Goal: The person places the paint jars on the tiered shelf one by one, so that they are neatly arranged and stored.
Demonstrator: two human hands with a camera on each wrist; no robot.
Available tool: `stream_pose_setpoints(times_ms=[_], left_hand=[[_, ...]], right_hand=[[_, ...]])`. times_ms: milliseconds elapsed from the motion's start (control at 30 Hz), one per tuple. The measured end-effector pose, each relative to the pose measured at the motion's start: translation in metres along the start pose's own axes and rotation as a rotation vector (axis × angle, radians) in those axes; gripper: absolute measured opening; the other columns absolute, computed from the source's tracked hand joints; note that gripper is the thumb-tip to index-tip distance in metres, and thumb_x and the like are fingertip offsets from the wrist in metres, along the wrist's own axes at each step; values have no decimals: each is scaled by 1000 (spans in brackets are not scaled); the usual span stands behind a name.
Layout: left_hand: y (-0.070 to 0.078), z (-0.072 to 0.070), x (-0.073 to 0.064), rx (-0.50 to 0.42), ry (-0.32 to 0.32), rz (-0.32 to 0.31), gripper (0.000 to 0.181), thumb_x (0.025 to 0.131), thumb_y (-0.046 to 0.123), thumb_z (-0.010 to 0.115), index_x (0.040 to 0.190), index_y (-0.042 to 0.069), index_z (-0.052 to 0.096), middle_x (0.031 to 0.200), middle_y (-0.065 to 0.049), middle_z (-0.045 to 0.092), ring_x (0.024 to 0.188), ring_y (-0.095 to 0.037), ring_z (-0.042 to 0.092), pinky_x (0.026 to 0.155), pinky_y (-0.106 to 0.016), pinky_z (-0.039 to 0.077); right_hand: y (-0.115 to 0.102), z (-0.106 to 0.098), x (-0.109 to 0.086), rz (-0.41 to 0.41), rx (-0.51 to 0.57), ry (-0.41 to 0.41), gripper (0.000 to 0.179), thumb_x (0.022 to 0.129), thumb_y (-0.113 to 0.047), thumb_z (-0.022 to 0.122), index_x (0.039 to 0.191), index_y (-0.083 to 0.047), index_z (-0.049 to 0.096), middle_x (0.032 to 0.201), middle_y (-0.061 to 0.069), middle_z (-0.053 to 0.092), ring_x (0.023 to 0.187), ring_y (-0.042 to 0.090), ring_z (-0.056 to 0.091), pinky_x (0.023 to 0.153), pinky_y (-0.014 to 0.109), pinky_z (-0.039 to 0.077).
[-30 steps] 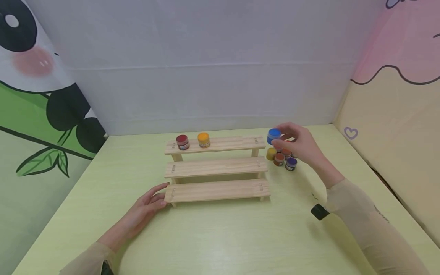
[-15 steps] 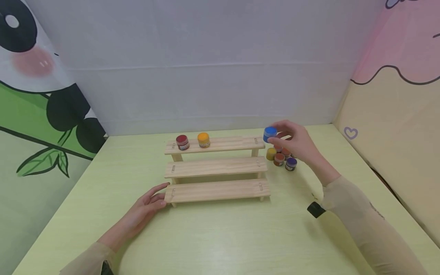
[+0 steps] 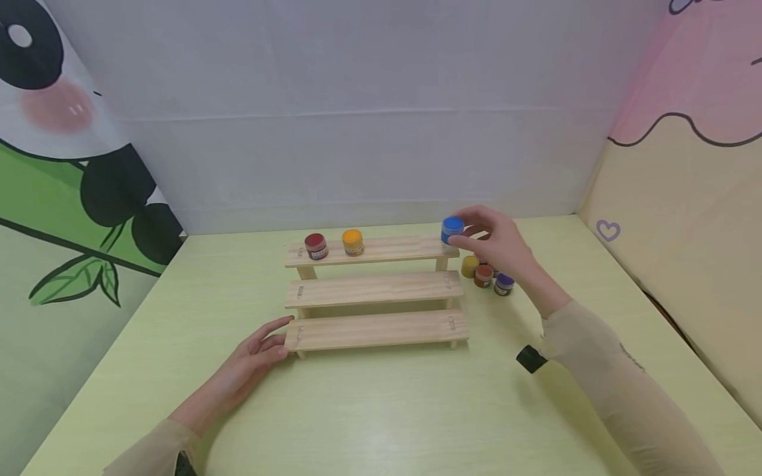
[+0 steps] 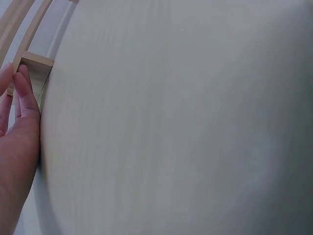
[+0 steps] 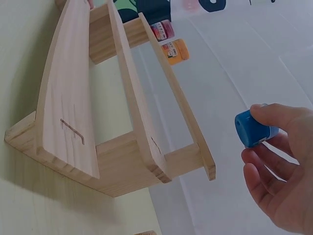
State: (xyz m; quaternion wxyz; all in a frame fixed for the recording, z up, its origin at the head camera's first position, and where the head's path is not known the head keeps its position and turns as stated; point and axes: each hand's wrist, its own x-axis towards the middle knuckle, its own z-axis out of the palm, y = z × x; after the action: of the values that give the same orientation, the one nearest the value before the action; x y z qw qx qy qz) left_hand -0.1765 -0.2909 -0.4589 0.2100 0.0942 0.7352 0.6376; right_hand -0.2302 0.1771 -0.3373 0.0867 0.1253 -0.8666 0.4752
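A three-tier wooden display rack (image 3: pixel 375 288) stands on the table. My left hand (image 3: pixel 241 367) holds the left end of its lowest shelf (image 3: pixel 376 330); the left wrist view shows fingertips (image 4: pixel 25 88) at the wooden end. My right hand (image 3: pixel 497 241) pinches a small blue paint jar (image 3: pixel 452 228) between thumb and fingers. In the right wrist view, that blue jar (image 5: pixel 254 129) hangs upright above the top shelf's near end, apart from the wood. On the top shelf's left part sit a dark red paint jar (image 3: pixel 316 246) and a yellow-orange one (image 3: pixel 353 242).
Right of the rack several paint jars stand close together, among them a yellow jar (image 3: pixel 469 266), a reddish-brown jar (image 3: pixel 483 276) and a purple jar (image 3: pixel 504 284). My right hand hides part of this group. A pale wall (image 3: pixel 369 158) rises behind the table (image 3: pixel 381 410).
My right hand has carried the blue paint jar leftward, from above the group of jars to over the right end of the top shelf. The left hand and rack stay put.
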Motion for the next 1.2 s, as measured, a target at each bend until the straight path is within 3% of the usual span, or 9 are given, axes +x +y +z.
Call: stream_pose_setpoints(times_ms=[267,700,1200], left_hand=[[0,0,0,9,11,-16,65,101,19,55,156,16,22,127,10,60,116,-1,58,96,-13,45],[-2,-1,1,9,7,-6,65,101,18,55,156,15,22,127,9,60,116,-2,59,96,-14,46],[0,0,1,12,11,-15,65,101,19,55,156,15,22,127,10,61,116,-1,58,95,-14,45]], right_hand=[[-4,16,7,-45,46,-1,42,90,-30,73,129,-18,62,122,6,67,104,22,64,85,27,52],[-8,43,22,-95,98,-17,43,90,-27,74,130,-18,62,120,8,68,104,24,65,88,34,53],[-15,64,34,-95,147,-28,42,90,-22,73,130,-16,62,122,9,67,106,24,64,87,34,53]])
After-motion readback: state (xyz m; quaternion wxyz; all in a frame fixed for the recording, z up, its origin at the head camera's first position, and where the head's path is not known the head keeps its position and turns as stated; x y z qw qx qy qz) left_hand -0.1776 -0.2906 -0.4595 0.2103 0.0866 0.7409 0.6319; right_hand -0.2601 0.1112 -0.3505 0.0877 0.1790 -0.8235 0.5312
